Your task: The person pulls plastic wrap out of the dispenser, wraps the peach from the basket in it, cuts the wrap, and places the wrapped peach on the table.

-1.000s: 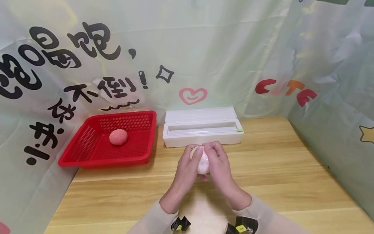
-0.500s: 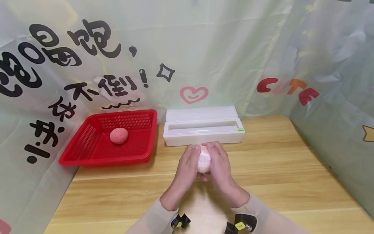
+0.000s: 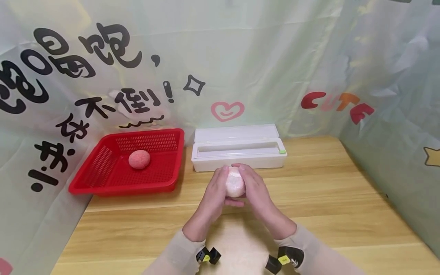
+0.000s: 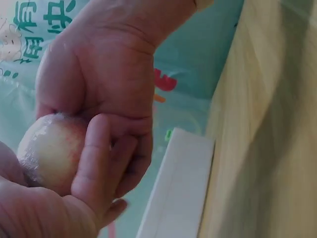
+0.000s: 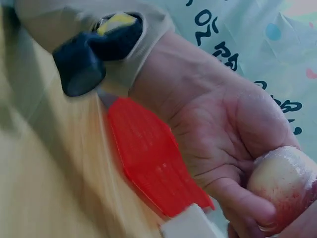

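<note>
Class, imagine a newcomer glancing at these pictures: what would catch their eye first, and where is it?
Probably the bright red basket, at the left of the wooden table, with a pink round item inside. Next might come the left hand and right hand cupped around a shiny, pale round item near the middle. Bold black lettering also stands out on the pale backdrop, upper left.

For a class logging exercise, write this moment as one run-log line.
left grip, right grip: cupped round film-wrapped pale-red round fruit; red plastic mesh basket: round pink item inside; white rectangular box: lid open
</note>
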A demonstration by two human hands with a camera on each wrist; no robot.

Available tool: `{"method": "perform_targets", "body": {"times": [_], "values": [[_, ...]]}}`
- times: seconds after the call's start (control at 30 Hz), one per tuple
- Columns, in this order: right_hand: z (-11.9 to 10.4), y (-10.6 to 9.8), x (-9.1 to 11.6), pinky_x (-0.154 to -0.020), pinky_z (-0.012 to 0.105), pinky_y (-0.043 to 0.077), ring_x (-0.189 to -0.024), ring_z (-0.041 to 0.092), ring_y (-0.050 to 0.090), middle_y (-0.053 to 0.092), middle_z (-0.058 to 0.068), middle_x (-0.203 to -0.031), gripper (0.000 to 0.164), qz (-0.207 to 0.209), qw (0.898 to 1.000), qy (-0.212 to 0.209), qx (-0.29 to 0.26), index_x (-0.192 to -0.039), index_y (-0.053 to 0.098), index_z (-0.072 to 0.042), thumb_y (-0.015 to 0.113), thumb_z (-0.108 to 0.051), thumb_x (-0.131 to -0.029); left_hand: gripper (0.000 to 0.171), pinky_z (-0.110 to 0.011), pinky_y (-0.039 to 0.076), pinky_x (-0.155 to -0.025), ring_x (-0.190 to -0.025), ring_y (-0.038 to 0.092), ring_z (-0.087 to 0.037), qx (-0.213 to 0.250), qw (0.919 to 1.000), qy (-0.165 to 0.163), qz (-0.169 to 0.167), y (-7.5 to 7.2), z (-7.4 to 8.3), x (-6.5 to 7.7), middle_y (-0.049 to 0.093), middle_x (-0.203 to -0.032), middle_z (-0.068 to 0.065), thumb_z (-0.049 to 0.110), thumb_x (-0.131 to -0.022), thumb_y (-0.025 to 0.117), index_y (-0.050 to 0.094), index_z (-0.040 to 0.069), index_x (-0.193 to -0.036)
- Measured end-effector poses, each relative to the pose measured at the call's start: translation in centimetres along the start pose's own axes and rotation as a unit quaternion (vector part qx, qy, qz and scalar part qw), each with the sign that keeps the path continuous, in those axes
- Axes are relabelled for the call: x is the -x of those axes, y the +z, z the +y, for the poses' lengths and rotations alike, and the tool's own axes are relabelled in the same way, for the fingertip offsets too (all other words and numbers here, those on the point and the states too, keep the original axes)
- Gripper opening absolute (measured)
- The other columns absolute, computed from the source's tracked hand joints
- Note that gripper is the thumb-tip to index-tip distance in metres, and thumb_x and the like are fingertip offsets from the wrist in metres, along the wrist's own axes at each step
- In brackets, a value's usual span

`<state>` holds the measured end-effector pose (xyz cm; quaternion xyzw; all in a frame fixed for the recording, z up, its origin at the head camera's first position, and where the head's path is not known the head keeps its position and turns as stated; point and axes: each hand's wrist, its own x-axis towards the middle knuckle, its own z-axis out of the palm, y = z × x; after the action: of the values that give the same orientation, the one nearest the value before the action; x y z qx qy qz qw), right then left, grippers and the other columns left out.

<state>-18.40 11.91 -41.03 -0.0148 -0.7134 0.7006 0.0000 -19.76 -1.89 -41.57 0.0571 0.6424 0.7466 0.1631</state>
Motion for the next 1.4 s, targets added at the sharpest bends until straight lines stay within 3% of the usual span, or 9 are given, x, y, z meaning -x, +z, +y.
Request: {"method": "perform_targets", "body": {"times": [0.13,0.3,0.6,0.77,0.87,1.03,1.13,1.27,1.4], "values": [[0.2,0.4,0.1,-0.087,0.034,0.052,-0.110,0.021,0.060,0.068,0.008,-0.130,0.039,0.007,1.000,-0.001,0.004,-0.132,0.069,-0.015,0.044,-0.036,-0.110,0.063,-0.048,0.065,-0.061,-0.081,0.075,-0.029,-0.032,0.9994,-0.010,0.000,-0.1,0.2,0.0,0.057,-0.126,-0.021,0.057,-0.108,0.048,0.047,0.006,-0.145],[0.4,0.6,0.0,-0.084,0.032,0.052,-0.109,0.021,0.060,0.067,0.006,-0.125,0.043,0.030,0.997,0.045,-0.047,-0.129,0.071,-0.013,0.047,-0.042,-0.108,0.058,-0.046,0.064,-0.058,-0.076,0.075,-0.028,-0.047,0.9988,0.001,0.015,0.5,-0.2,0.1,0.062,-0.121,-0.023,0.051,-0.108,0.051,0.051,0.010,-0.149],[1.0,0.6,-0.1,-0.090,0.034,0.050,-0.098,0.019,0.062,0.072,0.002,-0.101,0.037,0.075,0.996,0.029,-0.039,-0.110,0.077,-0.004,0.050,-0.029,-0.106,0.069,-0.044,0.064,-0.056,-0.077,0.073,-0.027,-0.032,0.9995,-0.001,0.005,0.5,-0.8,0.2,0.055,-0.132,-0.024,0.055,-0.111,0.040,0.028,0.015,-0.165],[1.2,0.6,-0.1,-0.087,0.034,0.049,-0.093,0.019,0.061,0.072,0.001,-0.095,0.033,0.084,0.995,0.033,-0.034,-0.104,0.076,-0.005,0.051,-0.027,-0.105,0.053,-0.044,0.064,-0.056,-0.080,0.073,-0.028,-0.034,0.9993,-0.013,0.006,0.4,-0.8,0.0,0.058,-0.132,-0.020,0.047,-0.112,0.039,0.049,0.020,-0.156],[1.0,0.4,-0.2,-0.091,0.034,0.048,-0.099,0.021,0.060,0.071,0.004,-0.104,0.034,0.054,0.998,0.030,-0.019,-0.110,0.074,-0.006,0.050,-0.030,-0.107,0.049,-0.044,0.064,-0.056,-0.073,0.074,-0.030,-0.038,0.9990,-0.020,0.009,0.2,-0.6,-0.1,0.062,-0.126,-0.020,0.046,-0.112,0.037,0.055,0.022,-0.151],[0.8,-0.1,-0.4,-0.100,0.037,0.046,-0.113,0.022,0.059,0.068,0.008,-0.126,0.045,-0.028,0.999,-0.002,0.041,-0.128,0.069,-0.011,0.039,-0.040,-0.113,0.058,-0.042,0.064,-0.055,-0.064,0.075,-0.029,-0.032,0.9992,-0.025,0.008,-0.4,-0.3,-0.2,0.064,-0.120,-0.022,0.048,-0.112,0.036,0.037,0.019,-0.162],[0.7,-0.1,-0.4,-0.098,0.036,0.047,-0.111,0.020,0.060,0.070,0.007,-0.124,0.044,-0.028,0.997,-0.014,0.069,-0.127,0.070,-0.012,0.040,-0.039,-0.112,0.063,-0.042,0.063,-0.055,-0.064,0.075,-0.029,-0.027,0.9993,-0.026,-0.009,-0.5,-0.2,-0.1,0.065,-0.110,-0.021,0.053,-0.112,0.035,0.032,0.014,-0.161],[0.5,-0.3,-0.7,-0.092,0.032,0.050,-0.104,0.018,0.061,0.069,0.006,-0.115,0.040,0.009,0.998,0.052,-0.016,-0.119,0.070,-0.008,0.048,-0.040,-0.108,0.068,-0.046,0.064,-0.059,-0.069,0.076,-0.031,-0.045,0.9976,-0.016,-0.049,-0.5,0.0,0.1,0.067,-0.108,-0.024,0.062,-0.110,0.033,0.028,0.017,-0.160],[0.2,-0.8,-0.9,-0.084,0.030,0.054,-0.093,0.017,0.063,0.066,0.002,-0.103,0.048,0.011,0.987,0.123,-0.104,-0.118,0.066,-0.005,0.049,-0.048,-0.108,0.065,-0.049,0.064,-0.059,-0.064,0.074,-0.026,-0.154,0.9861,0.044,-0.045,-0.4,-0.2,0.2,0.061,-0.136,-0.022,0.058,-0.110,0.041,0.021,0.031,-0.166]]}}
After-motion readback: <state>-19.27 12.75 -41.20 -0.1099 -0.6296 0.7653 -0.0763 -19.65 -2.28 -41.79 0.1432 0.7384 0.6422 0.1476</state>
